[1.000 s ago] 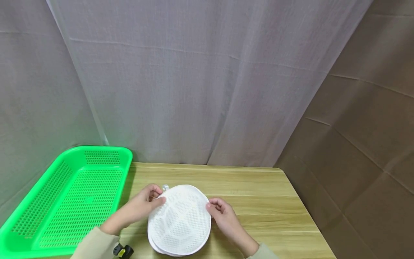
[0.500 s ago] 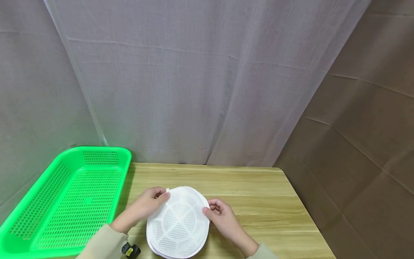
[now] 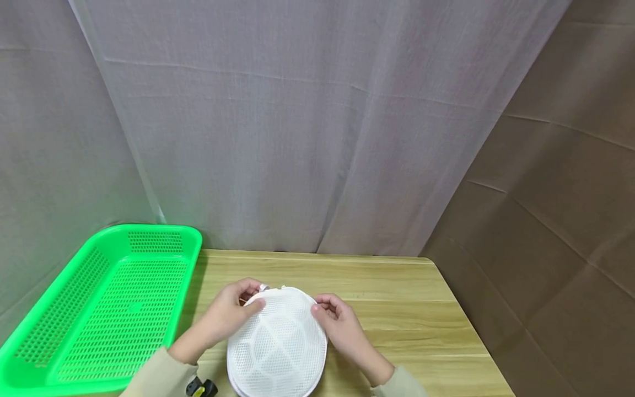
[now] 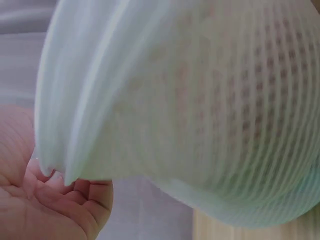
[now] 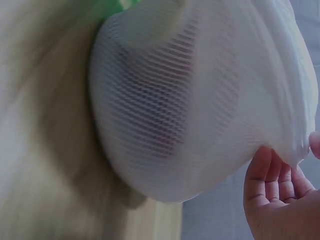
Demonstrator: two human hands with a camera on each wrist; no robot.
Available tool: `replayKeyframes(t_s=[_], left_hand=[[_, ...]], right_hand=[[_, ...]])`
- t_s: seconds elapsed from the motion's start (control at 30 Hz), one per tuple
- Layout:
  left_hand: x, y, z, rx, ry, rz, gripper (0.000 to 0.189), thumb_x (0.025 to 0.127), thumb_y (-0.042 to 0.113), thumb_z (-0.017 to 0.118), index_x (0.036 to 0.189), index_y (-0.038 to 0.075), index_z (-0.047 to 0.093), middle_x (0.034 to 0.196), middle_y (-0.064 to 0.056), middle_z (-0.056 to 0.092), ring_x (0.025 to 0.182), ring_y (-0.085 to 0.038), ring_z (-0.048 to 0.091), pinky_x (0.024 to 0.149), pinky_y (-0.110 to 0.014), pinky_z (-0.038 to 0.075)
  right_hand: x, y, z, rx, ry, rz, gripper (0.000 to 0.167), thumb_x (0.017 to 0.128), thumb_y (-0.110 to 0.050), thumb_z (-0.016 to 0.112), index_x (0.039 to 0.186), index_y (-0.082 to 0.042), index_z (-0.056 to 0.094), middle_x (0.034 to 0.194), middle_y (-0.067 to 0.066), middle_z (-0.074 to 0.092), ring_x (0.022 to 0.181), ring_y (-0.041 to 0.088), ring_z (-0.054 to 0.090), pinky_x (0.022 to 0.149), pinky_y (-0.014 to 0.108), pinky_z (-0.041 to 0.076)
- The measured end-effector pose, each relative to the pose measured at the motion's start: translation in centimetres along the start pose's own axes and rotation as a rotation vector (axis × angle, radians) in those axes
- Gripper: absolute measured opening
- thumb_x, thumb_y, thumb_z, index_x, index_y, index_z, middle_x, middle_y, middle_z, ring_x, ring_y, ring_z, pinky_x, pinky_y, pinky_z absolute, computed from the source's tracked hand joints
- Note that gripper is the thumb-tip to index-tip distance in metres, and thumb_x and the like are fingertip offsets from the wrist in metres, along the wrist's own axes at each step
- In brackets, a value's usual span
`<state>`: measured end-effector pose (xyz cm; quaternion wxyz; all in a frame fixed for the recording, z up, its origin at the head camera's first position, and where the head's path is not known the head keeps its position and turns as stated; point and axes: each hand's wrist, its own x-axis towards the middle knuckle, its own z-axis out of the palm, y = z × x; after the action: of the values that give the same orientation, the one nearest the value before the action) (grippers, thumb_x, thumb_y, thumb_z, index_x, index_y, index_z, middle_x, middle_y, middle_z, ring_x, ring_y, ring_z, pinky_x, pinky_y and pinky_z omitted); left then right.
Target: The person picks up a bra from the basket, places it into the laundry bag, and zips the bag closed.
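A round white mesh laundry bag (image 3: 278,344) is held up over the front of the table in the head view. My left hand (image 3: 229,310) pinches its upper left rim between thumb and fingers, beside a small pale tab (image 3: 264,287). On the upper right rim, my right hand (image 3: 343,324) pinches the edge with its thumb in front. In the left wrist view, the bag's mesh (image 4: 250,100) fills most of the picture, and the folded rim hangs at my left fingers (image 4: 75,200). Through the mesh wall (image 5: 150,100) in the right wrist view, something darker shows blurred inside.
A green plastic basket (image 3: 190,275) with perforated sides and floor stands at the left of the wooden table (image 3: 397,309). A grey curtain (image 3: 278,138) hangs behind, and a brown cloth wall (image 3: 555,237) borders the right side. A black device (image 3: 202,388) sits at my left wrist.
Both hands keep their pinch on the rim. My left hand has shifted a little to the right, and my right hand slightly up. The bag's face has tilted, its lower edge now dropping toward me.
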<state>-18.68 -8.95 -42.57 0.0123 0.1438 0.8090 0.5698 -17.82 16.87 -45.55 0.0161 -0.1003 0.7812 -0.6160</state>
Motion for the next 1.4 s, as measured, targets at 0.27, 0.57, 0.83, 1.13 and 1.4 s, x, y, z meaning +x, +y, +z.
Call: replayKeyframes(t_s=[0.27,0.57,0.83,1.13,1.4], left_hand=[[-0.7,1.6,0.7,0.051,-0.078,0.166,0.015,0.090,0.009,0.068,0.105,0.010,0.065,0.090,0.003,0.064,0.080,-0.013,0.057,0.070,-0.028,0.049],[-0.9,1.6,0.9,0.063,-0.110,0.194,0.013,0.090,0.009,0.068,0.103,0.012,0.066,0.095,0.006,0.066,0.087,-0.011,0.059,0.078,-0.027,0.049],[-0.8,1.1,0.8,0.046,-0.117,0.164,0.012,0.091,0.010,0.067,0.103,0.011,0.066,0.096,0.004,0.066,0.089,-0.014,0.060,0.079,-0.027,0.049],[-0.8,1.1,0.8,0.043,-0.102,0.143,0.013,0.090,0.010,0.068,0.103,0.011,0.066,0.096,0.004,0.066,0.088,-0.014,0.061,0.079,-0.028,0.050],[-0.9,1.0,1.0,0.037,-0.081,0.124,0.011,0.090,0.010,0.067,0.102,0.011,0.066,0.095,0.003,0.066,0.087,-0.014,0.061,0.078,-0.027,0.050]], right_hand=[[0.6,-2.4,0.9,0.042,-0.056,-0.020,0.032,0.097,-0.026,0.059,0.115,-0.001,0.063,0.105,0.009,0.065,0.091,0.020,0.060,0.076,0.029,0.051],[0.2,-2.7,1.7,0.057,-0.164,-0.033,0.019,0.098,-0.017,0.057,0.108,-0.003,0.067,0.101,0.008,0.066,0.086,0.015,0.060,0.072,0.026,0.051],[-0.8,-4.8,1.6,0.045,-0.167,-0.046,0.015,0.098,-0.009,0.056,0.098,0.002,0.066,0.090,0.011,0.065,0.075,0.012,0.059,0.064,0.024,0.051],[-1.1,-5.5,1.5,0.034,-0.147,-0.032,0.017,0.098,-0.013,0.057,0.096,0.001,0.066,0.086,0.009,0.064,0.073,0.013,0.058,0.062,0.024,0.051],[-0.5,-3.5,1.4,0.002,-0.131,-0.046,0.016,0.097,-0.015,0.058,0.091,-0.002,0.065,0.081,0.005,0.061,0.071,0.013,0.056,0.061,0.024,0.049]])
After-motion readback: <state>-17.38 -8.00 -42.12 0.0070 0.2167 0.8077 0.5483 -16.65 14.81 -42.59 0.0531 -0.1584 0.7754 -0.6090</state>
